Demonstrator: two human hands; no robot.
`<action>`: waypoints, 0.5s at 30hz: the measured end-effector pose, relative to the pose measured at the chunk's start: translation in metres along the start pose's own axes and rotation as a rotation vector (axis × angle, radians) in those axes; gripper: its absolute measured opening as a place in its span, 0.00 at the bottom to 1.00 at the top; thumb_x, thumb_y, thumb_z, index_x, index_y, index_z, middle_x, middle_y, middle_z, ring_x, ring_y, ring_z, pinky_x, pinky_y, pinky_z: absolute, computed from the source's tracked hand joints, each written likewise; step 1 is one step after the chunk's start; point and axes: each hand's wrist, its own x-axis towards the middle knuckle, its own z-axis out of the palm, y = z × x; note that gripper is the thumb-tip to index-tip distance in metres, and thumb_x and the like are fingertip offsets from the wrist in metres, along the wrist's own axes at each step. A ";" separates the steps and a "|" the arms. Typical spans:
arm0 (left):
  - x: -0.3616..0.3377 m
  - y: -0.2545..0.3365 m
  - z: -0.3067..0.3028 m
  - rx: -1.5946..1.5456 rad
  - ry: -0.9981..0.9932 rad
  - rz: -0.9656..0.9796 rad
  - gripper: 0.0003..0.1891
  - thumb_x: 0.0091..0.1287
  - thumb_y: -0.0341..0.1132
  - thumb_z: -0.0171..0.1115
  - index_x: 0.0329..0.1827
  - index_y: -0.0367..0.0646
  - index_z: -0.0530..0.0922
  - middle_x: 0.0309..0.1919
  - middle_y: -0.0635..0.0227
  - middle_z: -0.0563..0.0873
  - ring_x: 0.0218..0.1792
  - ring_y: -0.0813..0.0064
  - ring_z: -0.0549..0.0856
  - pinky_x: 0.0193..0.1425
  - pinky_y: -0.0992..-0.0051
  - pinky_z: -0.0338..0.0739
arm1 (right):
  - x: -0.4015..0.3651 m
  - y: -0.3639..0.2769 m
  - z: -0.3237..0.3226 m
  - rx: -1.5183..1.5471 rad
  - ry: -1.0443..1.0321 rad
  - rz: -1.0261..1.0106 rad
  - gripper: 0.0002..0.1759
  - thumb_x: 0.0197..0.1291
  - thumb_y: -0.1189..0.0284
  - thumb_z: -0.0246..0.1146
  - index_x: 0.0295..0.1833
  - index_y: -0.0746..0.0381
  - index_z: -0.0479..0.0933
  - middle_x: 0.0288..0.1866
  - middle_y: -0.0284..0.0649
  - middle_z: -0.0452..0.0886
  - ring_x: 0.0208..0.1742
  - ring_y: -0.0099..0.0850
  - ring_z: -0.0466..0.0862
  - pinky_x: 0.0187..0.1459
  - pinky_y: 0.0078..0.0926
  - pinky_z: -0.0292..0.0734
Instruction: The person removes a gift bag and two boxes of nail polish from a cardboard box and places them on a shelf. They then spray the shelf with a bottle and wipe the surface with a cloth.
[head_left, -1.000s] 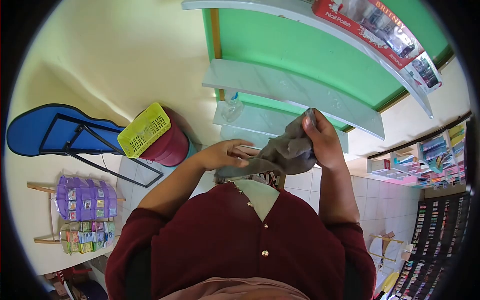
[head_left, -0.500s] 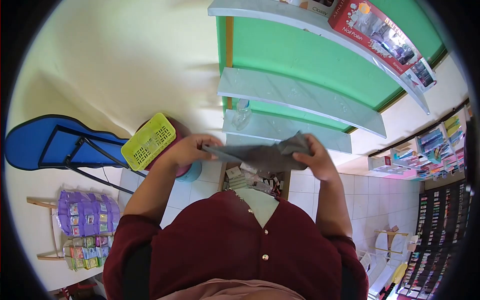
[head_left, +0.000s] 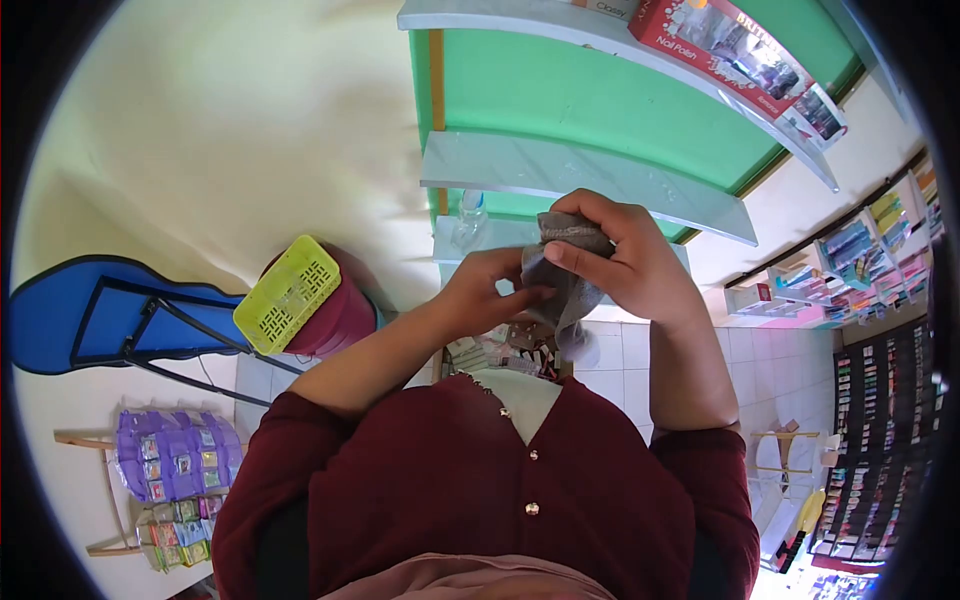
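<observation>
A grey cloth (head_left: pixel 567 272) is bunched up between my two hands in front of my chest. My right hand (head_left: pixel 625 250) grips its upper part, thumb across the front and fingers behind. On the other side, my left hand (head_left: pixel 492 290) pinches the lower left part of the cloth between thumb and fingers. A loose end of the cloth hangs down below. Just beyond the hands, a clear plastic bottle (head_left: pixel 470 218) stands on the lowest visible shelf (head_left: pixel 450 240).
Grey shelves (head_left: pixel 590 180) rise ahead, with a red nail polish box (head_left: pixel 725 50) on the upper one. At left are a yellow-green basket (head_left: pixel 290 297) on a maroon bin (head_left: pixel 345 320) and a folded blue chair (head_left: pixel 60 310). Boxed goods (head_left: pixel 480 355) lie below my hands.
The cloth was stretched out between both hands and is now bunched together. My left hand has moved right, toward the right hand, which has risen slightly. The view has shifted a little.
</observation>
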 end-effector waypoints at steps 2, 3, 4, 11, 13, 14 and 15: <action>-0.001 -0.029 0.005 0.019 0.032 0.153 0.18 0.65 0.34 0.71 0.54 0.38 0.78 0.41 0.64 0.85 0.39 0.75 0.81 0.45 0.75 0.75 | -0.003 -0.004 -0.011 -0.051 0.046 -0.010 0.20 0.61 0.58 0.70 0.46 0.62 0.74 0.25 0.40 0.79 0.26 0.30 0.77 0.32 0.27 0.71; -0.002 -0.035 0.005 0.042 0.070 0.298 0.14 0.66 0.35 0.70 0.50 0.38 0.79 0.38 0.64 0.84 0.34 0.76 0.79 0.41 0.76 0.75 | -0.005 -0.004 -0.016 -0.053 0.048 -0.009 0.20 0.61 0.58 0.70 0.46 0.62 0.74 0.25 0.40 0.79 0.26 0.30 0.77 0.32 0.27 0.71; -0.006 -0.040 0.007 0.041 0.069 0.298 0.14 0.66 0.35 0.70 0.50 0.38 0.79 0.38 0.64 0.84 0.34 0.76 0.79 0.41 0.76 0.75 | -0.006 -0.004 -0.021 -0.051 0.045 0.027 0.21 0.61 0.58 0.71 0.46 0.62 0.73 0.24 0.39 0.77 0.26 0.28 0.75 0.31 0.26 0.70; -0.029 -0.021 -0.006 -0.256 0.106 -0.079 0.13 0.68 0.41 0.70 0.45 0.41 0.82 0.34 0.71 0.82 0.34 0.84 0.76 0.38 0.78 0.72 | -0.012 0.019 -0.042 0.083 0.233 0.058 0.15 0.61 0.67 0.73 0.42 0.63 0.74 0.29 0.31 0.80 0.31 0.18 0.73 0.34 0.19 0.69; -0.031 -0.015 -0.027 0.031 0.036 -0.081 0.15 0.67 0.43 0.72 0.45 0.40 0.83 0.33 0.72 0.82 0.34 0.85 0.76 0.38 0.78 0.72 | -0.015 0.032 -0.058 0.177 0.339 0.127 0.12 0.63 0.70 0.72 0.41 0.64 0.75 0.31 0.32 0.82 0.33 0.16 0.76 0.37 0.16 0.71; -0.032 -0.014 -0.039 0.025 -0.024 -0.252 0.15 0.65 0.43 0.73 0.44 0.40 0.84 0.32 0.72 0.83 0.33 0.85 0.76 0.38 0.79 0.72 | -0.019 0.037 -0.067 0.193 0.294 0.166 0.10 0.63 0.73 0.71 0.41 0.65 0.77 0.33 0.32 0.83 0.35 0.15 0.78 0.38 0.15 0.71; -0.034 -0.015 -0.049 0.018 -0.084 -0.424 0.15 0.64 0.43 0.74 0.43 0.40 0.85 0.30 0.71 0.83 0.32 0.84 0.77 0.39 0.79 0.72 | -0.022 0.043 -0.071 0.195 0.290 0.163 0.10 0.63 0.73 0.71 0.41 0.65 0.77 0.33 0.32 0.83 0.35 0.15 0.78 0.38 0.15 0.71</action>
